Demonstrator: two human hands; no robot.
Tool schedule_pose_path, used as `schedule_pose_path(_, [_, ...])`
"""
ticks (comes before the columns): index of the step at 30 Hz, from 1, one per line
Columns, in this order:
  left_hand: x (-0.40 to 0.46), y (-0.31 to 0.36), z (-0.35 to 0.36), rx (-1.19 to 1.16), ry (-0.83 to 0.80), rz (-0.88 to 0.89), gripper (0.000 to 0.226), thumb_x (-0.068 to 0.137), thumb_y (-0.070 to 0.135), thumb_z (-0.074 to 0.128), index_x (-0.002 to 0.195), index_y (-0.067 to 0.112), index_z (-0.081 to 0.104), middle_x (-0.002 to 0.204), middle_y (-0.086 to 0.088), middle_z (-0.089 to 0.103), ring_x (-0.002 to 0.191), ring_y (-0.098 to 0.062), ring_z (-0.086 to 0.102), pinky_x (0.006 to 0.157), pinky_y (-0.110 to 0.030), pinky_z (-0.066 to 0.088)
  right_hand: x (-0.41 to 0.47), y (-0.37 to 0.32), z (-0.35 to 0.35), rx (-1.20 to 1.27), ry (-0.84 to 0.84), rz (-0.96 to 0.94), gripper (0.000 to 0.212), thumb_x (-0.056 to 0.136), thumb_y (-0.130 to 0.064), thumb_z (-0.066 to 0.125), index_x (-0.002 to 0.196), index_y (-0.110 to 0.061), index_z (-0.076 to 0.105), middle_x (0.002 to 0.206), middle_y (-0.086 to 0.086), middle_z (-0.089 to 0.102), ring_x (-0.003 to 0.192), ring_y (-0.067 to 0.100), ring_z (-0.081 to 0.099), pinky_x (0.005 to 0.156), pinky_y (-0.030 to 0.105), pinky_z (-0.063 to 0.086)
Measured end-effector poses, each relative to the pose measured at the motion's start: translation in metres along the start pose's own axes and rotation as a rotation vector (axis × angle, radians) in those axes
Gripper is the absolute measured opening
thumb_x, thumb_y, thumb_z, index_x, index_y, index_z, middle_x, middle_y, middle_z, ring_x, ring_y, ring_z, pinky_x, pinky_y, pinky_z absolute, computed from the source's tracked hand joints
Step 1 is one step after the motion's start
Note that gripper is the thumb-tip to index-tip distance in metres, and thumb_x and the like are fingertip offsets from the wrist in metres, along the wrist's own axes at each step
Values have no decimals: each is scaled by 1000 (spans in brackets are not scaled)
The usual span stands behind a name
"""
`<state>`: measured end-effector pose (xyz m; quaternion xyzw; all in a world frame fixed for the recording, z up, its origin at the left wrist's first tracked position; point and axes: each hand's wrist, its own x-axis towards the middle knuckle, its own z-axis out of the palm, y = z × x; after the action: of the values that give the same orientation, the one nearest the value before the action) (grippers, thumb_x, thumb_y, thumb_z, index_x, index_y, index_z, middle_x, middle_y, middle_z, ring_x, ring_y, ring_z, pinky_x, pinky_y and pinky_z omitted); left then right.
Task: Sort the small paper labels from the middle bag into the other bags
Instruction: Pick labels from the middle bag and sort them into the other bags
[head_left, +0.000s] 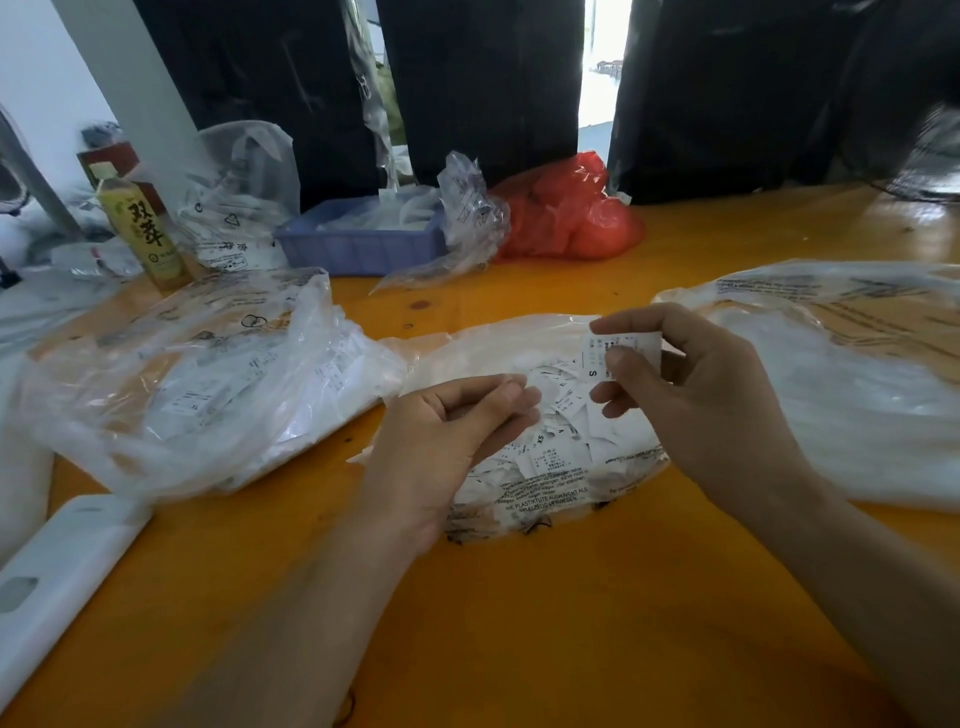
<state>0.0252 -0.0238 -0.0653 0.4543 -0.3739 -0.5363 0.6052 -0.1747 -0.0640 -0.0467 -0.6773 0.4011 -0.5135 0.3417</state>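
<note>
Label (621, 354) upright, long axis vertical, "S" lowermost.

I see an orange tabletop (545, 623). At its centre lies the middle bag (519, 447), clear plastic, full of small paper labels (561, 441). At nine o'clock sits a crumpled clear bag (208, 384), at three o'clock another clear bag (857, 395). Toward twelve o'clock stand a blue tray (358, 244) and, just beside it, a red bag (571, 218). At ten o'clock stands a bottle (143, 228). A white case (57, 582) lies at eight o'clock.
</note>
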Motion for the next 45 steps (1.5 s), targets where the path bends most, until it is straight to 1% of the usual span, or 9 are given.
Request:
schedule_pose_path(5, [-3, -1, 2, 77, -44, 19, 24, 77, 23, 83, 100, 14, 85, 104, -14, 82, 101, -25, 80, 85, -20, 61, -1, -2, 2, 1, -6, -71, 24, 98, -14, 65, 117, -29, 67, 83, -12, 74, 76, 3, 73, 65, 11, 53])
schedule_pose_path(19, [-7, -6, 4, 369, -82, 112, 36, 82, 38, 80, 110, 16, 83, 98, 0, 83, 99, -14, 80, 96, -28, 61, -5, 4, 9, -323, -60, -197, 24, 95, -16, 69, 109, -36, 67, 86, -27, 64, 77, 6, 66, 67, 17, 50])
schedule_pose_path(24, [-6, -7, 2, 370, -55, 122, 31, 83, 36, 80, 108, 20, 83, 92, -1, 83, 86, -18, 81, 80, -23, 63, -4, 5, 8, -457, -141, -239, 30, 95, -13, 70, 122, -27, 67, 82, -32, 53, 78, -9, 58, 68, 5, 41])
schedule_pose_path(26, [-6, -7, 2, 414, -46, 129, 25, 87, 34, 79, 108, 21, 82, 88, 0, 83, 83, -16, 81, 72, -22, 63, -5, 6, 10, -489, -188, -238, 42, 95, -17, 70, 133, -29, 58, 79, -26, 54, 74, -4, 58, 67, 10, 45])
schedule_pose_path(28, [-7, -8, 2, 441, -45, 148, 17, 91, 30, 78, 106, 24, 82, 86, 1, 83, 85, -13, 81, 67, -22, 63, -6, 6, 12, -420, -195, -182, 52, 94, -24, 71, 140, -34, 47, 90, -20, 61, 73, 2, 63, 66, 20, 53])
schedule_pose_path(30, [-7, -8, 2, 413, -31, 155, 11, 92, 28, 78, 103, 27, 81, 87, 1, 83, 86, -13, 81, 64, -22, 62, -5, 7, 13, -297, -115, -77, 48, 93, -32, 71, 134, -35, 47, 99, -18, 64, 76, 3, 69, 65, 24, 58])
schedule_pose_path(35, [-4, -5, 3, 314, 21, 114, 13, 82, 34, 82, 94, 31, 86, 92, 0, 83, 82, -19, 81, 57, -24, 61, -3, 10, 11, -179, -50, 25, 6, 94, -26, 72, 95, -31, 68, 81, -15, 73, 72, 2, 72, 68, 27, 60])
schedule_pose_path(41, [-1, -8, 0, 325, 48, 138, 25, 79, 41, 82, 100, 30, 86, 100, 5, 83, 71, -16, 78, 54, -23, 59, -11, 6, 16, -244, -191, -53, 10, 93, -37, 70, 99, -32, 76, 80, -19, 71, 74, 3, 69, 66, 20, 56])
schedule_pose_path(45, [0, -7, -2, 321, 31, 132, 27, 81, 35, 84, 107, 28, 85, 102, 4, 83, 79, -13, 79, 57, -23, 60, -9, 6, 15, -266, -133, -42, 10, 91, -26, 76, 100, -30, 76, 78, -15, 72, 75, 2, 69, 70, 20, 57])
